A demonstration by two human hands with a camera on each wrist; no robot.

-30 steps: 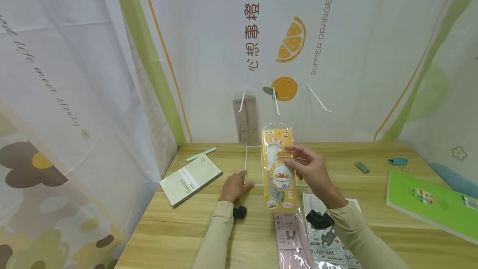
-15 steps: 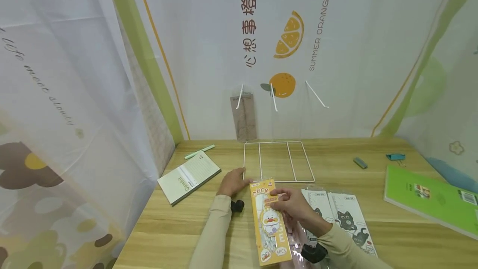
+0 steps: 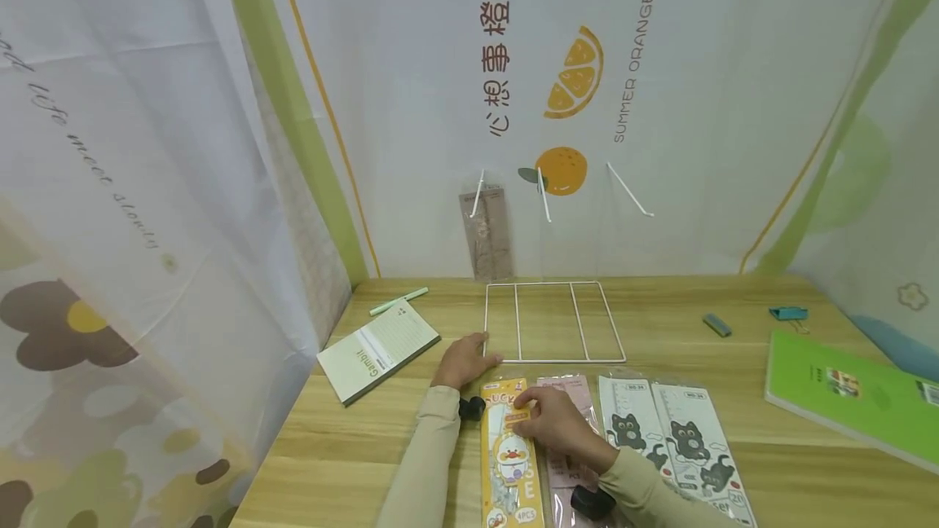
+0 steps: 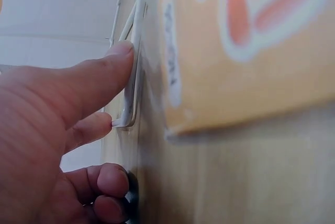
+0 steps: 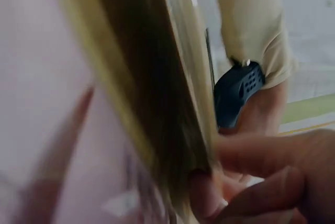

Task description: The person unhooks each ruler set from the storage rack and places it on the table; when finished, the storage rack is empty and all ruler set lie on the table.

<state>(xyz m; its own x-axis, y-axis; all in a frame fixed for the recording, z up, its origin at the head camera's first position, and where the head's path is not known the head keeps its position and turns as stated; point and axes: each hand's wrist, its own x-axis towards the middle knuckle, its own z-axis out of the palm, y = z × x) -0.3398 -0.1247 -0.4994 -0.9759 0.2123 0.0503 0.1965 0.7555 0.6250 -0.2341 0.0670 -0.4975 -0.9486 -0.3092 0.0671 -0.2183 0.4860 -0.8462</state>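
right hand [image 3: 557, 428] pinches duck packet [image 3: 509, 455]; left hand [image 3: 462, 361] touches wire rack [image 3: 553, 322]

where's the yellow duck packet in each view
Head: yellow duck packet at bottom centre, lying on the table, right hand pinching its upper part.
Left wrist: blurred orange slab filling the upper right.
Right wrist: blurred yellow-brown edge running down the middle.
Shared landmark: white wire rack, whose corner the left hand touches.
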